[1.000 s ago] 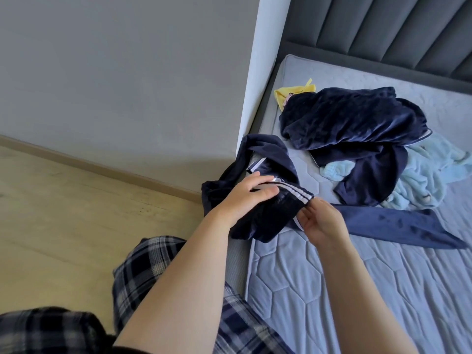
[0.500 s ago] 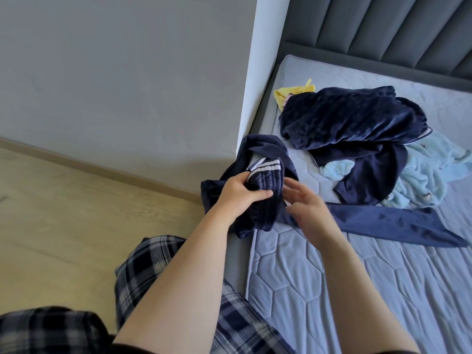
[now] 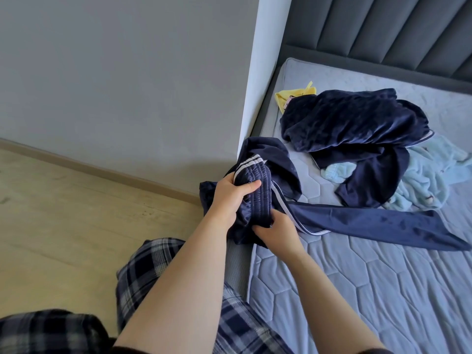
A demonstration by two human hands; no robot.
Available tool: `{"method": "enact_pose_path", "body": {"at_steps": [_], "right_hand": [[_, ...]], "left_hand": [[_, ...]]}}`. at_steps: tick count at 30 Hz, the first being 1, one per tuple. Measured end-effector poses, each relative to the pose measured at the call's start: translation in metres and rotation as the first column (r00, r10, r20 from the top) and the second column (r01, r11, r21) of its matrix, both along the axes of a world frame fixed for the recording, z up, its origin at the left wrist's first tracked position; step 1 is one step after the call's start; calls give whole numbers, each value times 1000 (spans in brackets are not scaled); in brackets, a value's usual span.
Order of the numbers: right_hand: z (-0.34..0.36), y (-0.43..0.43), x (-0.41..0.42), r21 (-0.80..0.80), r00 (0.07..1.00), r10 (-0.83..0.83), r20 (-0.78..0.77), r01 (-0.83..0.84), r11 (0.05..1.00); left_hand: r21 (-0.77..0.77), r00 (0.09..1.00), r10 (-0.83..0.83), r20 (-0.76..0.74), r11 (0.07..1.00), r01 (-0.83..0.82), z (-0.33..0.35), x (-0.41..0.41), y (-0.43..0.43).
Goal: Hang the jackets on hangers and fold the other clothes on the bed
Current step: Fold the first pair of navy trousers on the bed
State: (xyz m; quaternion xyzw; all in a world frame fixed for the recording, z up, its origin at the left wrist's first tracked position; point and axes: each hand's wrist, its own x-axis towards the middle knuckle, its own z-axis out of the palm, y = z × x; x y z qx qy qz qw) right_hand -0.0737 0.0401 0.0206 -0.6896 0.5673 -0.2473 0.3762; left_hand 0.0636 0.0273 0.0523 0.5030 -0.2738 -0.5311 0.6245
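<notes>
navy striped garment [image 3: 258, 200] bunched at the left edge of the mattress [image 3: 383, 290], one long part trailing right across the quilting; left hand [image 3: 231, 198] grips the ribbed, white-striped band up top, right hand [image 3: 277, 232] clutches the fabric just below, hands close together; beyond, toward the headboard, a dark velvet garment [image 3: 352, 118] lies over a light blue one [image 3: 429, 180], yellow cloth [image 3: 293, 94] near the mattress's top-left corner

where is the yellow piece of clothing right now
In the head view the yellow garment lies at the far left edge of the mattress near the headboard, partly under the navy velvet pile.
</notes>
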Motion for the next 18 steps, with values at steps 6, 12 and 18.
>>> {"method": "enact_pose_path", "body": {"at_steps": [6,12,18], "right_hand": [[28,-16,-28,-143,906,-418,71,424,894],[40,-15,-30,-188,976,-116,-183,81,979],[6,-10,-29,-6,987,-125,-96,125,992]], "left_hand": [[19,988,104,110,994,-106,-1,13,-3],[123,897,-342,280,940,319,2,-3,1],[-11,950,29,310,1000,-27,-1,7,1]]}}
